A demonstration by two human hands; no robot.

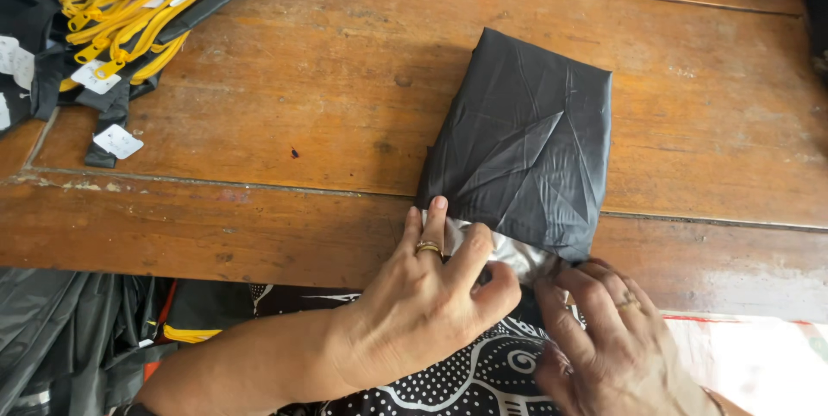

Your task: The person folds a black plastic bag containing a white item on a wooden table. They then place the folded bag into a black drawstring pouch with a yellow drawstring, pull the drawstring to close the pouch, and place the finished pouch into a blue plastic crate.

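A folded black fabric bundle [522, 136] with a shiny surface lies on the wooden table [285, 123], its near end showing a silver lining [509, 252]. My left hand [427, 295], wearing a gold ring, presses on the near left corner with fingers spread over the silver part. At the near right corner, my right hand [604, 330], also ringed, pinches the edge of the same bundle.
A pile of black fabric items with yellow straps and white tags [103, 19] sits at the table's far left corner. More dark fabric [69, 330] hangs below the table's near edge. A black-and-white patterned cloth [466, 377] covers my lap.
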